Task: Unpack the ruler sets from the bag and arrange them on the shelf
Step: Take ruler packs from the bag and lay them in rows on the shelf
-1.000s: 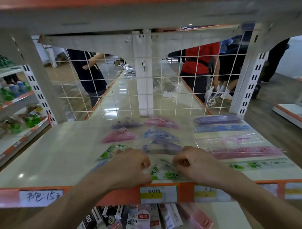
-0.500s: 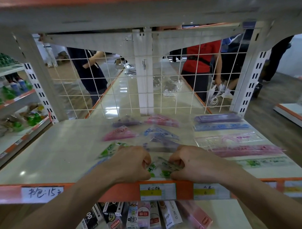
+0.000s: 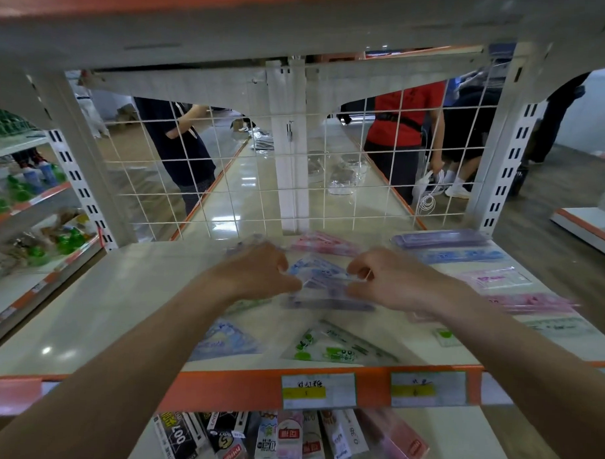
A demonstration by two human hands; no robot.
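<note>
Head view: both hands reach over the shelf (image 3: 85,307). The left hand (image 3: 258,272) and the right hand (image 3: 392,280) have curled fingers and pinch opposite ends of a blue-purple ruler set (image 3: 318,276), which lies between them, mid-shelf. A green ruler set (image 3: 338,347) lies nearer the front edge, apart from both hands. Pink ruler sets (image 3: 531,302) lie to the right.

Left hand (image 3: 258,274) hides part of the blurred ruler set (image 3: 326,287).
</note>
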